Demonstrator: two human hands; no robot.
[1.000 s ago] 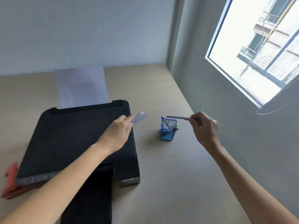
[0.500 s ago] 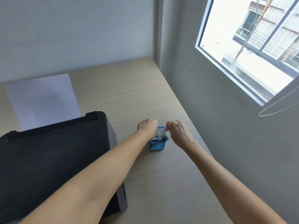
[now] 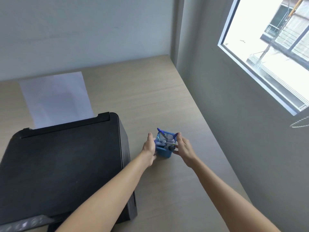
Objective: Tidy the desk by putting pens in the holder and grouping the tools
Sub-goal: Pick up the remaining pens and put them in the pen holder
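Observation:
A small blue mesh pen holder [image 3: 164, 152] stands on the wooden desk [image 3: 167, 190], just right of the printer. Several pens [image 3: 164, 139] stick out of its top, one blue pen leaning to the back left. My left hand [image 3: 148, 148] presses against the holder's left side with the thumb raised. My right hand [image 3: 184, 148] is against its right side, fingertips touching the lower wall. The holder sits clasped between both hands. Neither hand carries a loose pen.
A black printer [image 3: 63, 164] fills the left of the desk, with a white sheet [image 3: 55, 97] in its rear tray. The desk's right edge meets a grey wall [image 3: 242, 148] under a window [image 3: 275, 47]. Bare desk surface lies behind and in front of the holder.
A second ago my left hand held a clear item and my right a pen above the holder. Both went down into the holder, and my hands now clasp its sides.

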